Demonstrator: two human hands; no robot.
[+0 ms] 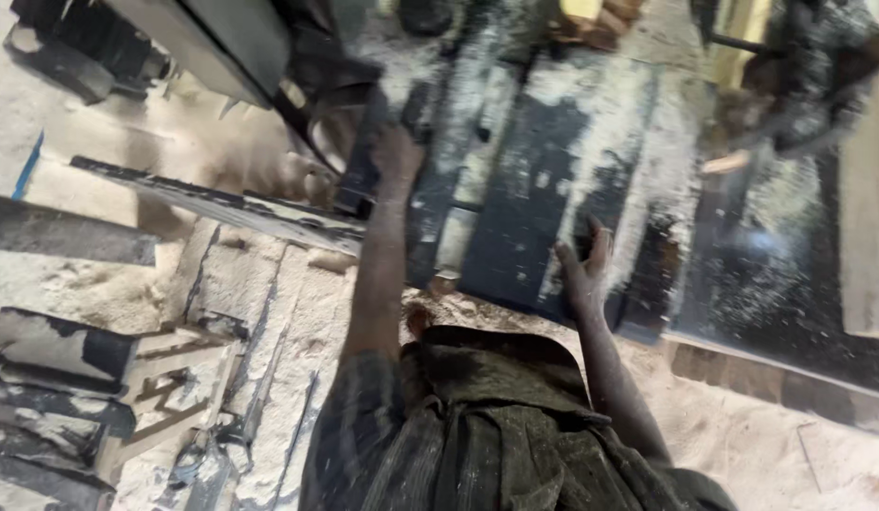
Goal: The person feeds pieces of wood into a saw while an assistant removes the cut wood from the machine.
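The person stands over a dark machine table (544,189) that fills the upper middle and right of the frame, its metal top streaked and dusted with pale sawdust. The left hand (398,151) reaches far forward to the upper centre of the frame and rests on the left end of that table, beside a dark curved guard (331,90); the blur hides the fingers, so it cannot be told whether the hand is open or closed on anything. The right hand (583,265) sits lower, right of centre, at the near edge of the table. Its fingers are spread and loosely open, the palm touching the dusty edge, gripping nothing.

A long grey metal bar (212,203) runs from the middle left toward the centre, ending near the left forearm. Sawdust (269,312) covers the floor across the lower left, where dark offcuts (56,350) and thin strips lie half buried. A pale wooden plank (870,208) lies along the right edge of the frame. The person's dark striped garment (487,435) fills the bottom centre.
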